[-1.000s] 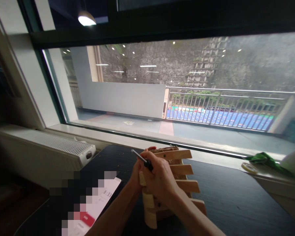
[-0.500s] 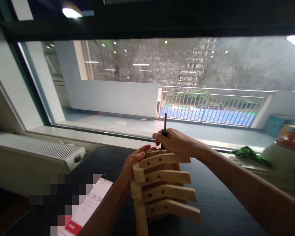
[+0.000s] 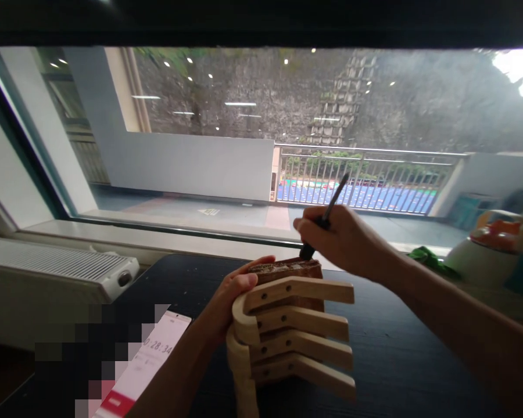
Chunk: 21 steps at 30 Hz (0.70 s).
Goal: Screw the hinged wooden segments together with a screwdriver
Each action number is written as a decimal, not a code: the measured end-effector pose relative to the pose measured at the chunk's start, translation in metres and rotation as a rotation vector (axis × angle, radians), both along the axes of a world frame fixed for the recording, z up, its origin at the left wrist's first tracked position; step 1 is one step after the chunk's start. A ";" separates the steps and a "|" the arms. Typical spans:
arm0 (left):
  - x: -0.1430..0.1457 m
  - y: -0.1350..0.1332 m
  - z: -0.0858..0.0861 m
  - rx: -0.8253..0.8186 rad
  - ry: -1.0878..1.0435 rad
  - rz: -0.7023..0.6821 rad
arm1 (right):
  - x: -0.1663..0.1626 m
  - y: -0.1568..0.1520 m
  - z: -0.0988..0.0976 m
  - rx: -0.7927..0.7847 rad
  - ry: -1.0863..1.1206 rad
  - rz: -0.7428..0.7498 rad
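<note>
A rough brown block (image 3: 287,267) stands on the dark table, with several pale bent wooden strips (image 3: 318,288) across its near side. Dark round marks like screws or holes dot the strips. My left hand (image 3: 237,284) grips the block's left top edge, thumb at the front and fingers behind. In my right hand (image 3: 331,232), closed, is a thin black rod-shaped tool (image 3: 337,194), tilted with its slim shaft up to the right. The tool's thicker black lower end is at the block's top right edge; whether it touches cannot be made out.
A phone (image 3: 150,354) showing a timer lies on the table (image 3: 401,342) at left. Beyond it is a white radiator (image 3: 56,261). A large window with a sill (image 3: 126,232) runs behind. A white pot-like container (image 3: 475,249) and green cloth (image 3: 431,261) sit at right.
My right hand has moved right and slightly up, and the tool has gone from upright to leaning right. My left hand keeps its grip. The whole view has shifted a little.
</note>
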State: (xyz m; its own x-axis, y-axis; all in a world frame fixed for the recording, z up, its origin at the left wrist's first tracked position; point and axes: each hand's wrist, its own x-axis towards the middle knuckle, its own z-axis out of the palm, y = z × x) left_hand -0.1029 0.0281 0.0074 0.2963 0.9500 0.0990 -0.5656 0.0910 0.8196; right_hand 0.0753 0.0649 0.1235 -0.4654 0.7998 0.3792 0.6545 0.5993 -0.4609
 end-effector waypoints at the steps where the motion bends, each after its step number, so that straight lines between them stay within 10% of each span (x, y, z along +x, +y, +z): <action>1: 0.000 0.000 0.000 0.005 0.001 0.006 | 0.002 -0.001 -0.001 -0.012 -0.030 -0.007; 21: 0.004 0.001 0.002 -0.061 0.029 0.125 | 0.057 -0.037 0.003 0.070 -0.521 0.004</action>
State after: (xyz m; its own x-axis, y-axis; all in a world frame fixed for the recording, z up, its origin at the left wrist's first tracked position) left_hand -0.0990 0.0291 0.0098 0.1776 0.9836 0.0329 -0.5520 0.0719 0.8307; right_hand 0.1326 0.0275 0.1262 -0.6095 0.7786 0.1494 0.7838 0.6201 -0.0339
